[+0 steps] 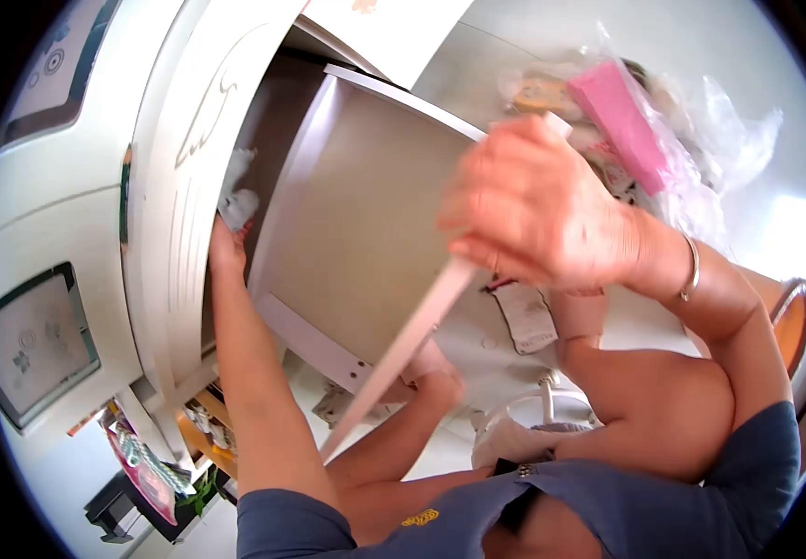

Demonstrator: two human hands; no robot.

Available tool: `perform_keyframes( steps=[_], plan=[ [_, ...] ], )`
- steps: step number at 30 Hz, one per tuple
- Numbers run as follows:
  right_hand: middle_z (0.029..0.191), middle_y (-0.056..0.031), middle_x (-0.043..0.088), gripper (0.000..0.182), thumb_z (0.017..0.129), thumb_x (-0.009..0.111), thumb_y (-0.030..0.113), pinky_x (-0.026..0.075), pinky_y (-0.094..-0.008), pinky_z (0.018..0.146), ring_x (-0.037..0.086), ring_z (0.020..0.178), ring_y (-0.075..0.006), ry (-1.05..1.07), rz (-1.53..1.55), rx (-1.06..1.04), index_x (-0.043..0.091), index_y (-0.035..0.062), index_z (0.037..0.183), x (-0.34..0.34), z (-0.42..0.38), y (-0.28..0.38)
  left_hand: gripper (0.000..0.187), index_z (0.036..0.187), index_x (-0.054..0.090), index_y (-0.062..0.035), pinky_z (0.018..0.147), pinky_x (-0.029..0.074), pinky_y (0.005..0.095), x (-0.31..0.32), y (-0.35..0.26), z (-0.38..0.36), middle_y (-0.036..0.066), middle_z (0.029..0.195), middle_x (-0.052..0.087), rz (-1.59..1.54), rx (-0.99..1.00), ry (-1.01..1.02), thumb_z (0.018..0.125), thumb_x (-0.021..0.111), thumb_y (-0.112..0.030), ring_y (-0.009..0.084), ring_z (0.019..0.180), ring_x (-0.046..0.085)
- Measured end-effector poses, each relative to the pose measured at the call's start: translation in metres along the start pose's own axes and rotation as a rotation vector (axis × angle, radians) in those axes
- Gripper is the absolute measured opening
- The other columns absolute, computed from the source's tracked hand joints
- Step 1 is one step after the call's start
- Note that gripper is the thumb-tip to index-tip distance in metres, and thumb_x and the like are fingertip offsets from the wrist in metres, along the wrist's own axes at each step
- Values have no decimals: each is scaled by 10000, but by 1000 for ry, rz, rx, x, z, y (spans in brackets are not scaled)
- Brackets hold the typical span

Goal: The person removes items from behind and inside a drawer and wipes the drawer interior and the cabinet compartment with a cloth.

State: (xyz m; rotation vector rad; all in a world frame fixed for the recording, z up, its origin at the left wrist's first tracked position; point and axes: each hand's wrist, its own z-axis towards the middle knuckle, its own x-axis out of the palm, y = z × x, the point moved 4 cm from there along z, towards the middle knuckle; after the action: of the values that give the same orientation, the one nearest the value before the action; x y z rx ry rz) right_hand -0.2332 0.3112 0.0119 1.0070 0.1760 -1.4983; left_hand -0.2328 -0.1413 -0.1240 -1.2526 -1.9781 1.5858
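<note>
A white drawer (277,200) with a beige bottom is pulled out of the cabinet and sits tilted before me. My right hand (538,205), slightly blurred, is wrapped over the top edge of its front panel (412,331). My left hand (229,244) reaches into the dark opening beside the drawer, its fingers partly hidden. At those fingers is a crumpled white cloth or plastic bundle (241,203), which the hand appears to grip. I cannot make out its exact kind.
White cabinet fronts (170,279) stand close on the left. Clear plastic bags and a pink package (619,126) lie on the floor at upper right. A small printed packet (524,317) lies by my foot. A wooden-backed round thing (792,317) stands at far right.
</note>
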Motion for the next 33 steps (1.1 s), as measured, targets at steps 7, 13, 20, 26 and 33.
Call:
perform_keyframes(
  steps=[7, 13, 20, 26, 33],
  plan=[
    [775, -42, 607, 120, 852, 570, 131, 439, -266, 622, 568, 698, -136, -164, 254, 694, 577, 22, 901, -74, -53, 18, 371, 1156, 486, 65, 845, 406, 266, 37, -62, -106, 96, 1055, 566, 790, 376, 53, 932, 475, -231, 148, 944, 514],
    [716, -27, 578, 167, 876, 554, 166, 439, -229, 611, 537, 666, -70, 25, 343, 923, 575, 6, 917, -88, -110, 49, 274, 1108, 522, 29, 823, 408, 257, 55, -93, -213, 42, 995, 582, 317, 683, 230, 943, 453, -179, 111, 899, 505],
    [739, -18, 594, 227, 864, 577, 212, 443, -237, 647, 555, 735, -80, 306, 508, 1029, 561, 71, 1041, -90, -124, 86, 146, 965, 576, -12, 580, 386, 198, 37, -137, -338, -42, 756, 541, 220, 534, 556, 908, 523, -135, 32, 664, 461],
    [737, 0, 568, 254, 869, 569, 200, 409, -229, 615, 485, 672, -65, 626, 452, 709, 532, 63, 1079, -85, -61, 132, 238, 1117, 534, 31, 811, 425, 231, -19, -132, -410, 20, 997, 597, 140, 554, 765, 898, 513, -58, 73, 903, 522],
    [702, -1, 514, 210, 883, 547, 187, 391, -238, 591, 448, 641, -72, 879, 289, 567, 549, 37, 1030, -53, -24, 175, 239, 995, 582, 1, 646, 411, 213, -207, 23, -432, 5, 833, 581, 87, 268, -59, 852, 618, -187, 50, 729, 484]
  ],
)
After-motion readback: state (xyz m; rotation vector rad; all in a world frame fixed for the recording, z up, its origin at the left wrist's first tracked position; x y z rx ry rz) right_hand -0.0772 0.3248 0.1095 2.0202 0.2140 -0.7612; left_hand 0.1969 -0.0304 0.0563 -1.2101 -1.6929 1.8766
